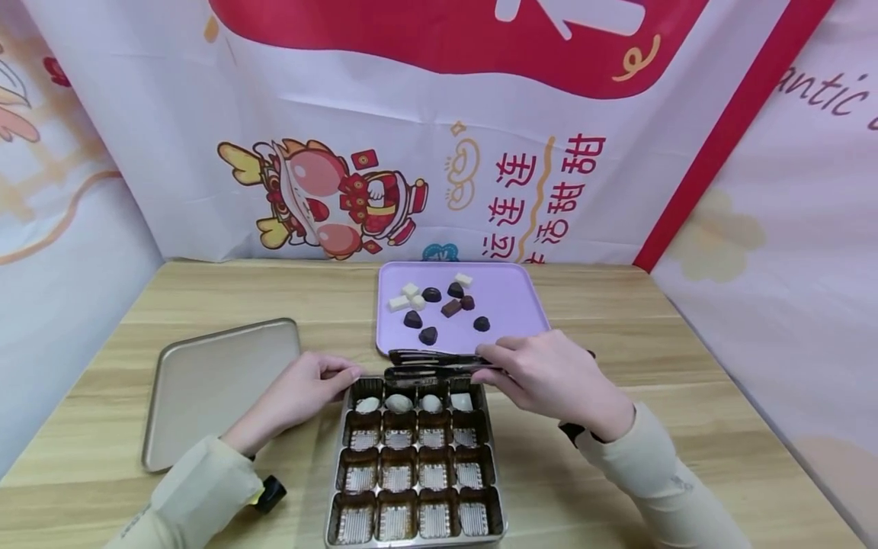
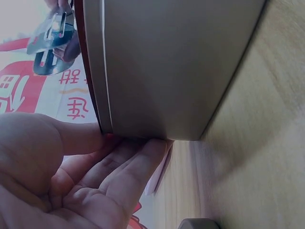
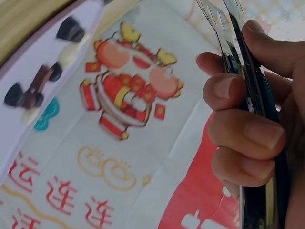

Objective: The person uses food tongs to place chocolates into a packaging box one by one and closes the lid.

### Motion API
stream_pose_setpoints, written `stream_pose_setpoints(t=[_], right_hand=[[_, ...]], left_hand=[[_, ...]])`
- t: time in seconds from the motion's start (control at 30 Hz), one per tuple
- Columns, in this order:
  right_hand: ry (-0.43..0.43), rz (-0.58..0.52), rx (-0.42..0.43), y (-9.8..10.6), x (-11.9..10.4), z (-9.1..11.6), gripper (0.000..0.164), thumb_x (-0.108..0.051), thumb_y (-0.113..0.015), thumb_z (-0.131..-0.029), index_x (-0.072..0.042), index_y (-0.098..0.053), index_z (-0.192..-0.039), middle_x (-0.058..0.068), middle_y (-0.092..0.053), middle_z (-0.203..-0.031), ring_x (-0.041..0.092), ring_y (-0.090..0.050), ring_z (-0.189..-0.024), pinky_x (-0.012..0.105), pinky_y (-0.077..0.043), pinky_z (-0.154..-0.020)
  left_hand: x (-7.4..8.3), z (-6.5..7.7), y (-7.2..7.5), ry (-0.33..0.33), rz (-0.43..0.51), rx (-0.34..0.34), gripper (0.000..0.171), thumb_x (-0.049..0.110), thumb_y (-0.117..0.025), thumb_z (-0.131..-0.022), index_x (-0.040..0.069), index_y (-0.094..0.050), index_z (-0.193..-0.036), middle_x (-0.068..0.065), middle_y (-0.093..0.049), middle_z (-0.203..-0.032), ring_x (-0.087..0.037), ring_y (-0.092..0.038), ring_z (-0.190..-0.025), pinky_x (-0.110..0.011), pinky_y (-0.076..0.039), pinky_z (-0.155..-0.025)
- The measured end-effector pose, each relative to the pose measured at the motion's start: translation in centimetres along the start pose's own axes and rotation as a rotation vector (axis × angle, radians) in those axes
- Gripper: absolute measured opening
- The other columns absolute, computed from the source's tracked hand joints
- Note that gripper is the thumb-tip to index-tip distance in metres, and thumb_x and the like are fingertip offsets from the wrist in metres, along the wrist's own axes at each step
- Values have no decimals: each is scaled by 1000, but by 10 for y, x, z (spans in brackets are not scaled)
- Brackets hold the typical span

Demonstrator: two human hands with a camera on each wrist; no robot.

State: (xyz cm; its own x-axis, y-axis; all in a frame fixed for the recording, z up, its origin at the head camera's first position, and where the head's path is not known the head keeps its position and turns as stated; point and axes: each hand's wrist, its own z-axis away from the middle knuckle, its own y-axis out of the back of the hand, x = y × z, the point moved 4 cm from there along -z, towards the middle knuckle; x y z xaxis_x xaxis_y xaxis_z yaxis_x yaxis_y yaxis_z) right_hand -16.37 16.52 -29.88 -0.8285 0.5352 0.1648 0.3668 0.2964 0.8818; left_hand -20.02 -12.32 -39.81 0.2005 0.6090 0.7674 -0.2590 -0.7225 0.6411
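A metal tin (image 1: pixel 330 526) with a brown compartment insert stands in front. Its back row holds whitish oval chocolates (image 1: pixel 398 403) and a white square one (image 1: pixel 462 402); the other rows hold nothing. At the tin's back left corner rests my left hand (image 1: pixel 302 396), the fingertips (image 2: pixel 155 148) touching the outer wall, fairly straight. My right hand (image 1: pixel 549 377) grips a pair of dark tongs (image 1: pixel 432 358) by the handles. Over the tin's back edge, the slotted heads point left, slightly apart, with nothing visible between them. The tongs (image 3: pixel 248 71) also show in the right wrist view.
Behind the tin lies a lilac tray (image 1: pixel 511 286) with dark chocolates (image 1: pixel 413 319), brown ones (image 1: pixel 451 308) and white ones (image 1: pixel 398 303). A flat beige metal lid or tray (image 1: pixel 219 389) lies at left on the wooden table (image 1: pixel 617 305). Printed cloth hangs behind and at both sides.
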Motion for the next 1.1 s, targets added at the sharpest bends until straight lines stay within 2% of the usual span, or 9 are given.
stream_pose_setpoints(t=[0.27, 0.4, 0.57, 0.73, 0.8, 0.9, 0.97, 1.1], right_hand=[[54, -27, -17, -4, -23, -16, 23, -37, -59, -94, -16, -58, -85, -12, -44, -67, 4, -37, -49, 23, -35, -43], [91, -17, -23, -9, -33, -21, 24, -39, -59, -93, -18, -55, -83, -12, -43, -66, 4, -36, -48, 22, -34, -41], [119, 5, -56, -17, -42, -24, 28, -41, -58, -94, -19, -52, -78, -12, -42, -65, 4, -37, -48, 22, -32, -40], [117, 17, -86, -25, -44, -25, 30, -41, -56, -95, -19, -50, -75, -12, -39, -63, 4, -36, -49, 21, -28, -40], [113, 21, -91, -27, -44, -25, 30, -41, -56, -95, -19, -50, -75, -12, -39, -63, 4, -36, -49, 21, -27, -40], [114, 30, -96, -29, -44, -25, 30, -40, -58, -94, -19, -50, -73, -12, -39, -63, 5, -36, -49, 22, -27, -39], [116, 38, -99, -30, -44, -25, 31, -40, -59, -93, -19, -50, -73, -12, -39, -62, 5, -36, -49, 22, -27, -39], [128, 53, -111, -33, -46, -25, 32, -42, -58, -93, -19, -49, -72, -12, -38, -62, 5, -35, -49, 21, -27, -40]], left_hand=[[-2, -1, -1, -3, 16, 0, 23, 30, -58, -95, 15, -71, -107, -2, -66, -110, -23, -58, -107, -46, -39, -94], [-1, -1, -1, -13, 2, 2, 22, 28, -58, -95, 14, -71, -106, 0, -66, -107, -18, -60, -97, -43, -42, -91], [-1, -1, 0, 0, 3, -11, 22, 27, -57, -96, 13, -70, -107, 0, -66, -95, -16, -53, -69, -39, -43, -81], [1, -1, 1, 20, 3, -16, 23, 29, -57, -96, 14, -71, -107, 2, -63, -81, -16, -47, -63, -38, -42, -81], [1, -1, 1, 28, 4, -17, 23, 30, -57, -96, 15, -71, -106, 0, -57, -69, -16, -44, -59, -37, -42, -78], [1, -1, 0, 34, 6, -20, 23, 31, -58, -95, 16, -71, -105, -2, -50, -62, -17, -41, -57, -35, -42, -76], [1, -1, 0, 38, 7, -19, 22, 31, -58, -95, 16, -71, -105, -2, -52, -64, -17, -41, -58, -36, -42, -77], [0, -1, 0, 37, 7, -10, 22, 31, -59, -95, 16, -71, -105, 2, -65, -86, -16, -53, -73, -40, -41, -84]])
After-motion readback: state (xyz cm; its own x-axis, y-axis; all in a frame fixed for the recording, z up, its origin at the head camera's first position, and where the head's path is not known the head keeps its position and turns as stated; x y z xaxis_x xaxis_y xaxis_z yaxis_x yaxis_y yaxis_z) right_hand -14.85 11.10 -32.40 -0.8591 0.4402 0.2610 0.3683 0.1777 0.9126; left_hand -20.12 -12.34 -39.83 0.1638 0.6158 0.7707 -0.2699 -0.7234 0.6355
